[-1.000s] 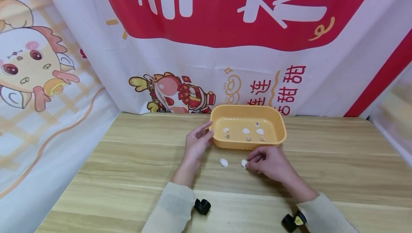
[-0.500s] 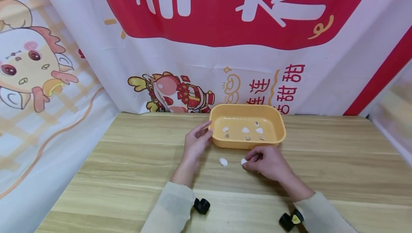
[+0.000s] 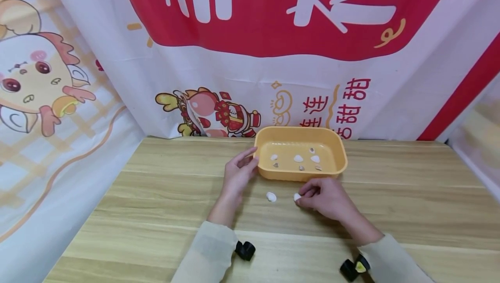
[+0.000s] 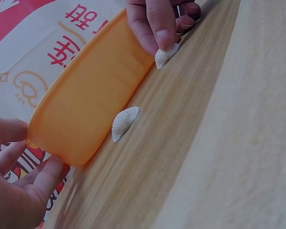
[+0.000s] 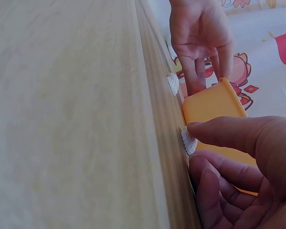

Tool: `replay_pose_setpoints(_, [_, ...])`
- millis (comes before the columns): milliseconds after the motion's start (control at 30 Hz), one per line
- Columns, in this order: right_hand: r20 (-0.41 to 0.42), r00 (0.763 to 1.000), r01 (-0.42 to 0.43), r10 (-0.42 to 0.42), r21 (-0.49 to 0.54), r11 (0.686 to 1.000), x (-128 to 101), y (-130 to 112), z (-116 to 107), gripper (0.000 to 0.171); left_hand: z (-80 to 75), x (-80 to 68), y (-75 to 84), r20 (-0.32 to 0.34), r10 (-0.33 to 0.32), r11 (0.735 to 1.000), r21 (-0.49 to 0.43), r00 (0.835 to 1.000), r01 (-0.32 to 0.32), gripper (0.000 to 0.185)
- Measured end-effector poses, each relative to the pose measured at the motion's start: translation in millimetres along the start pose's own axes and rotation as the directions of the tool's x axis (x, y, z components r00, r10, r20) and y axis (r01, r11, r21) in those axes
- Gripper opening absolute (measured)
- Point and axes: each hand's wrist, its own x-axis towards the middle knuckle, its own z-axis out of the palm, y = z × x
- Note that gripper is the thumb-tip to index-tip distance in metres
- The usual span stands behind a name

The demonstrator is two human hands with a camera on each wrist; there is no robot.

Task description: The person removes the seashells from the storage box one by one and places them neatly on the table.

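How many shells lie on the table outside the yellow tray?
2. One shell lies free in front of the yellow tray; the other shell is pinched by the right hand. More may be hidden under hands.

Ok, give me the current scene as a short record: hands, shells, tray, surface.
left hand: fingers rest against the left end of the tray, holding nothing else
right hand: pinches a white shell at the table surface
loose shell: white, ribbed, lies alone on the table between the hands, in front of the tray
tray: yellow plastic, several small shells inside
table: light wood grain
backdrop: printed red and white cloth
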Motion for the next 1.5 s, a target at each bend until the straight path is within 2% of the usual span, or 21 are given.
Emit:
replay_pose_setpoints(533, [0.005,0.999,-0.040,0.040,-0.002,0.999,0.4,-1.0,-1.7,0.020,-0.6,0.0,0.1,0.006,0.000,1.000,0.005,1.000,0.000,0.039])
replay_pose_setpoints(667, [0.024,0.998,-0.062,0.061,0.037,0.997,0.0,0.3,-2.6,0.023,-0.7,0.2,0.0,0.005,-0.002,1.000,0.007,1.000,0.002,0.038])
replay_pose_setpoints(867, [0.067,0.997,-0.032,0.025,0.103,0.994,-0.7,4.7,-7.0,0.028,-0.9,1.3,-0.8,0.002,-0.005,1.000,0.009,1.000,0.005,0.038])
replay_pose_setpoints(1000, [0.112,0.994,-0.033,0.018,0.129,0.991,-1.7,2.5,-13.5,0.026,-0.9,1.2,-0.3,0.004,-0.007,1.000,0.013,1.000,0.007,0.038])
replay_pose_setpoints(1133, [0.134,0.991,0.007,-0.028,0.152,0.988,-5.6,-3.6,-22.8,0.026,-1.2,1.3,0.0,0.006,-0.014,1.000,0.021,1.000,0.013,0.037])
replay_pose_setpoints(1200, [0.134,0.989,0.046,-0.068,0.159,0.986,-8.2,-6.0,-27.6,0.027,-1.5,1.6,-0.1,0.007,-0.016,1.000,0.023,1.000,0.016,0.037])
replay_pose_setpoints(1300, [0.120,0.989,0.066,-0.085,0.153,0.986,-11.7,-10.1,-35.1,0.028,-1.8,1.4,0.1,0.007,-0.016,1.000,0.021,1.000,0.016,0.037])
replay_pose_setpoints(1500, [0.081,0.994,0.060,-0.073,0.161,0.985,-19.3,-17.8,-55.3,0.032,-2.3,0.7,0.6,0.004,-0.025,0.999,0.021,1.000,0.025,0.036])
